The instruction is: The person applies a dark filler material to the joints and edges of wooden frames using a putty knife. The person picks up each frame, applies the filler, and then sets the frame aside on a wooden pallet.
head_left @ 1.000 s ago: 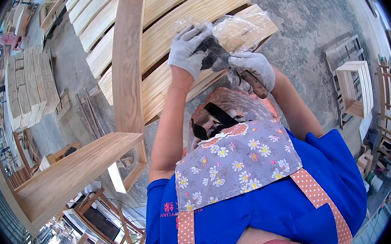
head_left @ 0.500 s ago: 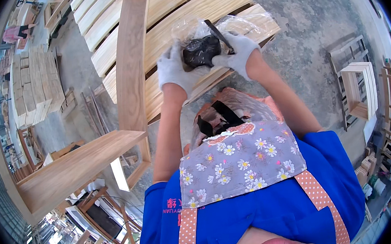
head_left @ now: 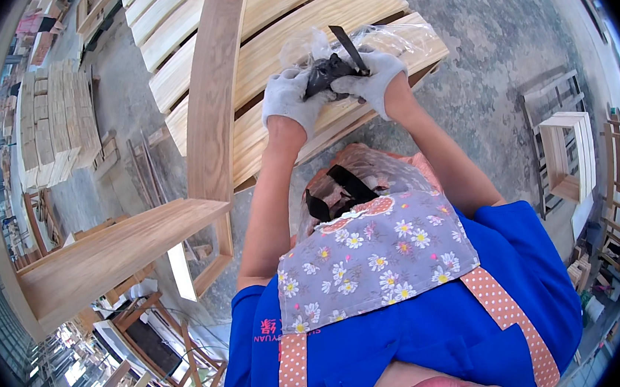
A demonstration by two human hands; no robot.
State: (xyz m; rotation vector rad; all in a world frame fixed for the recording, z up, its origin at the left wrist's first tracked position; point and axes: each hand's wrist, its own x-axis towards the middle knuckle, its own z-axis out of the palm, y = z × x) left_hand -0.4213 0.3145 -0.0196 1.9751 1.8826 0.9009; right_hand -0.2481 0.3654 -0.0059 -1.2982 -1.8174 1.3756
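Over the slatted pale-wood top (head_left: 277, 44), both my hands wear light grey-white gloves. My left hand (head_left: 287, 100) curls its fingers around the left side of a black, shiny lump that looks like a plastic-wrapped bundle (head_left: 325, 75). My right hand (head_left: 378, 82) presses against the same bundle from the right. A flat, dark, blade-like strip (head_left: 345, 43) stands up from that hand, tilted to the left; its lower end is hidden by the fingers. Crumpled clear plastic film (head_left: 307, 44) lies behind and beside the bundle.
A wooden frame with a long upright board (head_left: 211, 98) and a lower board (head_left: 118, 253) stands close on my left. Stacked planks (head_left: 58, 132) are farther left. To the right, a pale wooden box frame (head_left: 571, 153) rests by a grey rack (head_left: 555, 99) on the concrete floor (head_left: 491, 57).
The black bundle is now squeezed smaller and more pointed between my hands. My left hand has shifted slightly right, closer to the right hand; the strip stands more upright.
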